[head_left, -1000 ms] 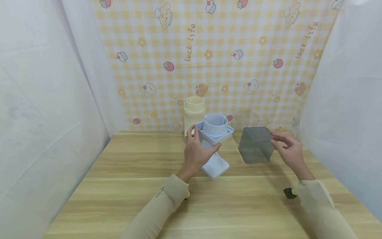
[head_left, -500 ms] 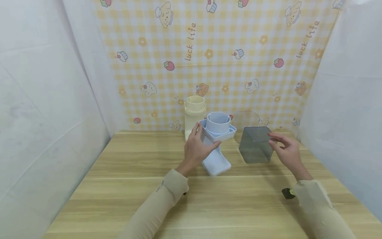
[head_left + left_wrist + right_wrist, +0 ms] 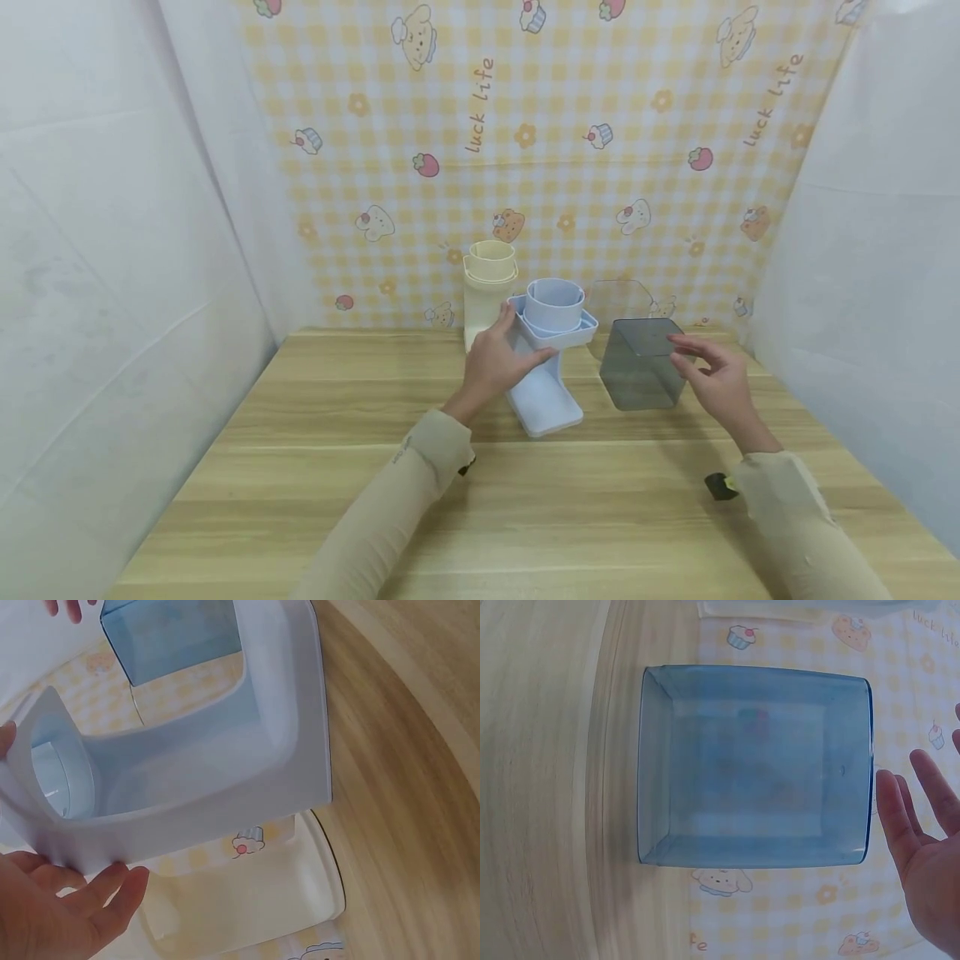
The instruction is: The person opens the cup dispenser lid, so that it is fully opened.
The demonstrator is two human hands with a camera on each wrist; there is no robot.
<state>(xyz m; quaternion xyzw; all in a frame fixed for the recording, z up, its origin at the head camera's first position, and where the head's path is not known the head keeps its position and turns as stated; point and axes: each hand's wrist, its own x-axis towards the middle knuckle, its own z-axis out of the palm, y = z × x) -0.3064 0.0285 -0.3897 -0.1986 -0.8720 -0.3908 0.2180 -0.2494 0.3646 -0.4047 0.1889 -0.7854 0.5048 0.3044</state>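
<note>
My left hand (image 3: 501,367) grips the upper part of a light blue plastic stand (image 3: 543,404), thumb in front and fingers on its left side. The stand has a round collar (image 3: 555,307) on a square top tray, an upright back and a flat foot low over the table. In the left wrist view, the stand's hollow C shape (image 3: 187,765) shows beside the fingers (image 3: 112,904). A smoky, see-through square box (image 3: 647,367) stands on the table to the right. Beside its upper right edge, my right hand (image 3: 720,379) holds nothing, fingers extended and loosely bent.
A cream stand (image 3: 487,308) of similar shape rises at the back, partly behind the blue one. Near the back cloth (image 3: 540,183) stands a clear see-through container (image 3: 621,287), behind the smoky box. White sheets wall both sides of the wooden table (image 3: 360,400).
My left hand has shifted the blue stand slightly right and back, straightening it a little. My right hand has drifted slightly left over the smoky box's edge, while the box stayed put.
</note>
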